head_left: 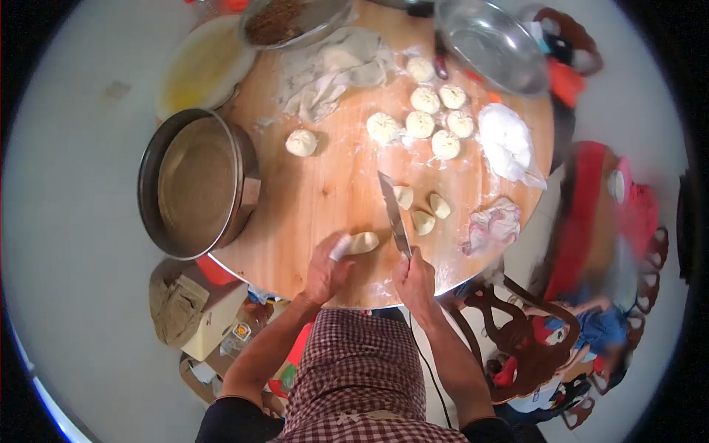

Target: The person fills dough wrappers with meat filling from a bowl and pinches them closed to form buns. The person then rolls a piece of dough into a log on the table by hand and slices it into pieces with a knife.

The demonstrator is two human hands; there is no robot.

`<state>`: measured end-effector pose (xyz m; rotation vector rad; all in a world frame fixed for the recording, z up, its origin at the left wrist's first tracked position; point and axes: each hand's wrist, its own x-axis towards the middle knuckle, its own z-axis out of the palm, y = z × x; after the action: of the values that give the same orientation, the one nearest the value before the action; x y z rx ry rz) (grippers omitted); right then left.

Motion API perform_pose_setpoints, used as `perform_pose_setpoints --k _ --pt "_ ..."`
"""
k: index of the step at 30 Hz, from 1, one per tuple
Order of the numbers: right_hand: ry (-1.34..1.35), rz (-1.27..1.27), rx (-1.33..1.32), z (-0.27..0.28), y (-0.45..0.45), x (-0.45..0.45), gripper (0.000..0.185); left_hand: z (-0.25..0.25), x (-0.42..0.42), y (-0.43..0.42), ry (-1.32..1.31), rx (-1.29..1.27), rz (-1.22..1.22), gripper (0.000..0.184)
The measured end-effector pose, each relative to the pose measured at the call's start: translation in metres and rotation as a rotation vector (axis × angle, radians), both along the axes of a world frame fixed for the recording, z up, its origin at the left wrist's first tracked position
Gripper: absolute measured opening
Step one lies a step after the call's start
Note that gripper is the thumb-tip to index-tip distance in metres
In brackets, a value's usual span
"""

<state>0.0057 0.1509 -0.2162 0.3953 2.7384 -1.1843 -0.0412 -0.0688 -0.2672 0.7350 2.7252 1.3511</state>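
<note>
My left hand (pixel 327 269) has its fingers round one end of a short pale dough roll (pixel 363 242) lying on the wooden table. Something white shows at its fingers; I cannot make out what. In my right hand (pixel 416 280) is a knife (pixel 394 214), its blade pointing away from me, just right of the roll and apart from it. Three cut dough pieces (pixel 423 223) lie close to the blade's right side. Farther back sits a group of several pleated buns (pixel 421 124), and a single bun (pixel 301 142) stands apart on the left.
A large round steamer (pixel 238 166) stands at the table's left edge. Along the back are a crumpled cloth (pixel 340 66), a bowl of brown filling (pixel 277 21) and a metal bowl (pixel 491 44). On the right lie a white plastic bag (pixel 508 140) and a pinkish cloth (pixel 493 227).
</note>
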Motion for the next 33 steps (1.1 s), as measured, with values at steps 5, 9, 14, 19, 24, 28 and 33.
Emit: perform_pose_setpoints --k 5,9,14,19,24,28,33 --pt "-0.003 0.002 -0.026 0.012 -0.019 0.033 0.017 -0.002 0.001 -0.013 -0.107 -0.028 0.125 0.054" --pt "-0.037 0.132 -0.014 0.005 -0.033 0.043 0.023 -0.005 0.008 -0.008 -0.133 0.001 0.143 0.045" --pt "-0.072 0.226 0.033 0.007 -0.038 0.038 0.025 -0.007 0.012 -0.005 -0.024 0.083 0.141 0.040" --pt "-0.144 0.243 0.068 0.010 -0.037 0.035 0.023 -0.013 0.013 -0.004 0.004 0.100 0.121 0.040" --pt "-0.170 0.246 0.064 0.006 -0.035 0.038 0.020 -0.015 0.015 -0.003 0.017 0.100 0.120 0.038" --pt "-0.061 0.229 0.061 0.004 -0.034 0.040 0.017 -0.012 0.015 -0.002 -0.023 0.044 0.127 0.044" --pt "-0.299 0.269 0.108 0.002 -0.040 0.026 0.019 -0.015 0.023 0.004 -0.214 0.066 0.290 0.052"
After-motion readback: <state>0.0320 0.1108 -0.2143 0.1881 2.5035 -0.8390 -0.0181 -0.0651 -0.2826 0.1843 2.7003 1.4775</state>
